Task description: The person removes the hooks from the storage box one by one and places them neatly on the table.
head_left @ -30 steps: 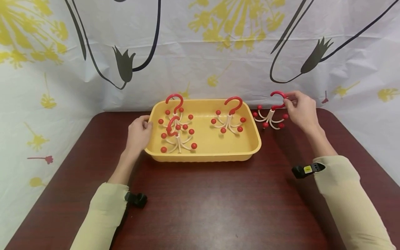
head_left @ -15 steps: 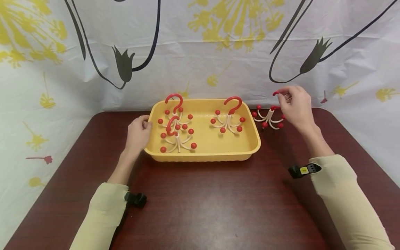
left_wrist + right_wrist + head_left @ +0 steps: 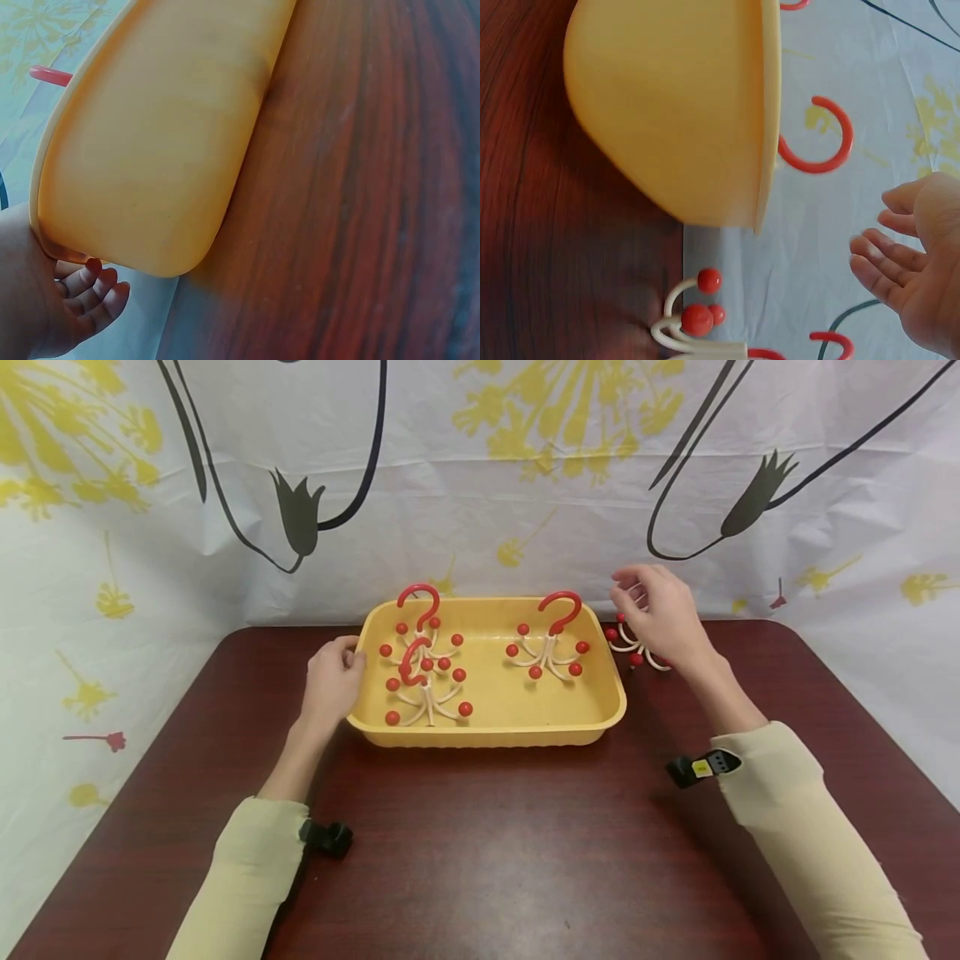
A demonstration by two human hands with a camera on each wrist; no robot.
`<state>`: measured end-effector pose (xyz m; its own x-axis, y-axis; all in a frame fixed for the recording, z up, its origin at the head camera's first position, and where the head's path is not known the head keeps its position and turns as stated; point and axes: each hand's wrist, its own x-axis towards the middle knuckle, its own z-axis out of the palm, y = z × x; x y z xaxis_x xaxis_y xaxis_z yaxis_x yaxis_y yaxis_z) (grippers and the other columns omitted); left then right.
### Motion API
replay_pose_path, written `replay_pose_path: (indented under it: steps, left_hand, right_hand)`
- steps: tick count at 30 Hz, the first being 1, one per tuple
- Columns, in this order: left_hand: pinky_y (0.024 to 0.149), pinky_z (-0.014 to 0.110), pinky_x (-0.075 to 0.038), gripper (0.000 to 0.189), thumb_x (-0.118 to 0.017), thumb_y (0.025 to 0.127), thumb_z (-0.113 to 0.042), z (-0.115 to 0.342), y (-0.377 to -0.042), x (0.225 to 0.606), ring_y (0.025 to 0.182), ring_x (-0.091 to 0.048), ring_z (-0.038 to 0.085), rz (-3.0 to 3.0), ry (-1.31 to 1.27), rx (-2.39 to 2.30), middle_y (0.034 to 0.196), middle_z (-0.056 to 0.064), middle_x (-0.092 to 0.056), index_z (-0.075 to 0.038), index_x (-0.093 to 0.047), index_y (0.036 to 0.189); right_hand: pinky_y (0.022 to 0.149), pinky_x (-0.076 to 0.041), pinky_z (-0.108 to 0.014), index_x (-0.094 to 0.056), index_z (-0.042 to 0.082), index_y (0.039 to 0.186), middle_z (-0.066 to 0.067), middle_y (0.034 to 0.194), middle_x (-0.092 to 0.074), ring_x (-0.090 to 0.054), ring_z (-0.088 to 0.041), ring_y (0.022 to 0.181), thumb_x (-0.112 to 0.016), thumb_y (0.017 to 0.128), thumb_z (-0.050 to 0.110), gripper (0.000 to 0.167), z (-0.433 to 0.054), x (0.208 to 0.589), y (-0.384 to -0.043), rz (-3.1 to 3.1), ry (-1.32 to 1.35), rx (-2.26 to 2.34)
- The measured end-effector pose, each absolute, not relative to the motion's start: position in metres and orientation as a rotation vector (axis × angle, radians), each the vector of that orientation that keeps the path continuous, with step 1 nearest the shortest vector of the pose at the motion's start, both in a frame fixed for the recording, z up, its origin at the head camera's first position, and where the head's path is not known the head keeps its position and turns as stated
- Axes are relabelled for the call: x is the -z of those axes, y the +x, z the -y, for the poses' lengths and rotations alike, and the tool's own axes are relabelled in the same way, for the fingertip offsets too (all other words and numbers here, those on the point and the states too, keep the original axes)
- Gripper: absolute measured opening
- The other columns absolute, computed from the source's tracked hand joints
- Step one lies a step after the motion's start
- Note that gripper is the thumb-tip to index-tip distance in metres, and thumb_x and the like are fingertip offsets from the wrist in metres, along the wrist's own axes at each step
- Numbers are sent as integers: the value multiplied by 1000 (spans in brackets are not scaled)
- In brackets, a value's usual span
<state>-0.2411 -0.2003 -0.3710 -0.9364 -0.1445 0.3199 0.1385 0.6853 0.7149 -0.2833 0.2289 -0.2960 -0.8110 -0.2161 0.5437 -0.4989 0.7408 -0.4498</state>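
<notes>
In the head view a yellow plastic basin (image 3: 495,697) stands at the back of the table. My left hand (image 3: 332,681) grips its left rim; in the left wrist view the fingers (image 3: 94,296) curl beneath the rim. Three multi-arm hook hangers, with red hooks, cream arms and red ball tips, are in the basin: a front-left one (image 3: 427,697), a back-left one (image 3: 438,607) and a right one (image 3: 551,647). Another hanger (image 3: 636,659) stands on the table just right of the basin, partly hidden by my right hand (image 3: 663,614). That hand is raised with loosely bent fingers, holding nothing.
The dark red-brown table (image 3: 487,843) stretches in front of the basin. A white cloth (image 3: 480,502) with yellow and dark flower prints hangs close behind the basin and along both sides.
My right hand has let go of the outer hanger's red hook and moved left toward the basin. The hanger stays standing. The left hand and basin have not moved.
</notes>
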Motion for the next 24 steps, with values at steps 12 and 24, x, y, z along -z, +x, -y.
replay_pose_path:
  steps: [12, 24]
  left_hand:
    - [81, 41, -45, 33, -54, 100, -9, 201, -242, 371, 90, -54, 30, 2547, 5, 1125, 92, 15, -54, 8, -61, 128]
    - [81, 41, -45, 34, -53, 101, -9, 200, -241, 371, 91, -54, 30, 2551, 8, 1134, 92, 15, -54, 8, -61, 129]
  right_hand:
    - [91, -50, -51, -58, -1, 132, -21, 117, -62, -62, -34, 101, -61, 100, 19, 38, -209, 294, -290, 2625, 554, -888]
    - [92, -49, -54, -55, -2, 136, -24, 120, -61, -63, -38, 101, -62, 99, 18, 42, -192, 294, -297, 2680, 603, -885]
